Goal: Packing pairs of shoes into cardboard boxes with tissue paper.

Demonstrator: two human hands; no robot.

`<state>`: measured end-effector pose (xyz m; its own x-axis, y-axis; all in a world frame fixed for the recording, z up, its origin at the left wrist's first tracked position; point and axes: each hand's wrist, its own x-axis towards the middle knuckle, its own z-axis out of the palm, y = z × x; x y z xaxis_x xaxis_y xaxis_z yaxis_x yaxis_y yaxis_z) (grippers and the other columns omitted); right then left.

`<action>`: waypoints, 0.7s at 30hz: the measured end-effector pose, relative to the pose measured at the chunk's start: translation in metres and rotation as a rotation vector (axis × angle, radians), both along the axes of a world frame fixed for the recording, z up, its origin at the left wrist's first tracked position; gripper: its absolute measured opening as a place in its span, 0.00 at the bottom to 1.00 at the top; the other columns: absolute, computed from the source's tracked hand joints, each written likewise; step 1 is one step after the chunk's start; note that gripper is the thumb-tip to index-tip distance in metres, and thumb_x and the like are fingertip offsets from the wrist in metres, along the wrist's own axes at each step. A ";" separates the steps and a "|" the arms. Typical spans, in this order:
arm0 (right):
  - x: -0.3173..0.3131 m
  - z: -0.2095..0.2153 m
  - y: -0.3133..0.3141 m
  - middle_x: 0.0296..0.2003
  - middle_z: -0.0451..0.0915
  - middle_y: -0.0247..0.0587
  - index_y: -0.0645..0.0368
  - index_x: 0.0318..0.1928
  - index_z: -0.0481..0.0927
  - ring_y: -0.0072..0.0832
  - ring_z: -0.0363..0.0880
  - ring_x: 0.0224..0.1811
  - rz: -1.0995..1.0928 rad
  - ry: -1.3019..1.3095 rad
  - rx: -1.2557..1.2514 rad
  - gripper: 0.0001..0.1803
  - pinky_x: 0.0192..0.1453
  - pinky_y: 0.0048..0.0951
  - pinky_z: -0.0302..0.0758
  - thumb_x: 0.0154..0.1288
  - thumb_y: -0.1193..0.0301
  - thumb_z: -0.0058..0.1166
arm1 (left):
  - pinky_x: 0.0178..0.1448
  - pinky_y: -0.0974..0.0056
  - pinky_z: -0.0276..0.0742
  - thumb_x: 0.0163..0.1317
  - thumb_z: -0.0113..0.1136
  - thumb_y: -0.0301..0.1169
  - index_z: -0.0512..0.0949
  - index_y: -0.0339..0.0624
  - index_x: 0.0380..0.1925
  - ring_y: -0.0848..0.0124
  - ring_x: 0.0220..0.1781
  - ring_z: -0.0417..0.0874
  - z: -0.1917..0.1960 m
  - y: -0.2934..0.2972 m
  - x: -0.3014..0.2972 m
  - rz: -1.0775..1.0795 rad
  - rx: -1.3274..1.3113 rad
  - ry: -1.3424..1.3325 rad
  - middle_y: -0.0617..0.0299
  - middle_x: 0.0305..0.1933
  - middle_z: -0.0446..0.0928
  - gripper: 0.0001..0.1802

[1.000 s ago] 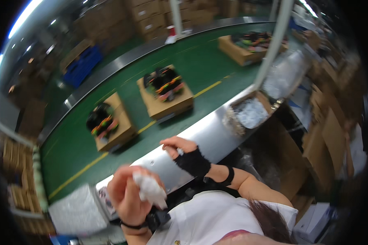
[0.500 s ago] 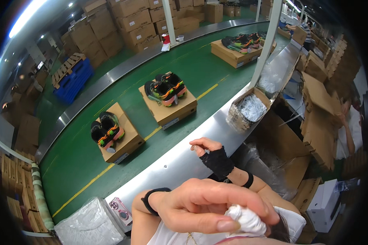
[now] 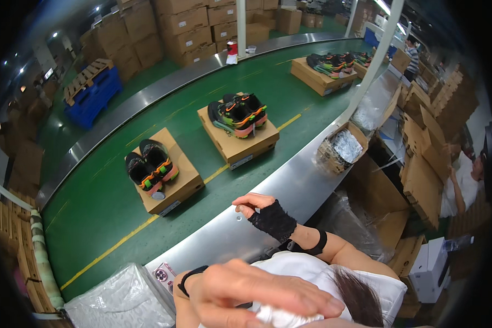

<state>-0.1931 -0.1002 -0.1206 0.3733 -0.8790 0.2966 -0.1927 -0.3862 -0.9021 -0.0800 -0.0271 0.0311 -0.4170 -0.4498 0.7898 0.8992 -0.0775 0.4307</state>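
My left hand (image 3: 251,291) is raised close to the camera, its fingers wrapped round a crumpled white wad (image 3: 284,317); whether it is paper or cloth I cannot make out. Over the metal ledge is my right hand (image 3: 258,205), in a black wrist wrap, with fingers loosely bent and nothing visible in them. Beyond it on the green conveyor belt (image 3: 106,205), a pair of black, orange and green sneakers (image 3: 150,167) rests on a brown shoebox (image 3: 187,174). Farther right, another sneaker pair (image 3: 238,116) sits on a second shoebox (image 3: 251,145).
A carton of white wads (image 3: 347,145) stands on the metal ledge (image 3: 202,240) at right. A plastic-wrapped stack (image 3: 117,298) and a phone (image 3: 163,274) lie at lower left. A white post (image 3: 374,65) rises beside the belt. Another person (image 3: 464,183) works at far right.
My left hand, still round the white wad, has shifted left and lower in view. My right hand has moved left and slightly down. Both nearer shoeboxes appear farther right as the view shifts.
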 end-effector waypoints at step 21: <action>0.267 0.002 -0.157 0.40 0.75 0.42 0.48 0.45 0.75 0.35 0.70 0.46 0.323 1.170 -0.423 0.41 0.49 0.45 0.61 0.31 0.36 0.54 | 0.20 0.70 0.61 0.57 0.52 0.42 0.68 0.43 0.31 0.76 0.20 0.67 -0.272 -0.017 0.302 1.355 1.449 -0.393 0.65 0.22 0.68 0.14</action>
<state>0.0735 -0.2571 -0.1191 0.7770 -0.6184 -0.1178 -0.6270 -0.7769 -0.0568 0.2218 -0.0444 -0.2412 0.6424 -0.6526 -0.4018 0.5543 0.0335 0.8317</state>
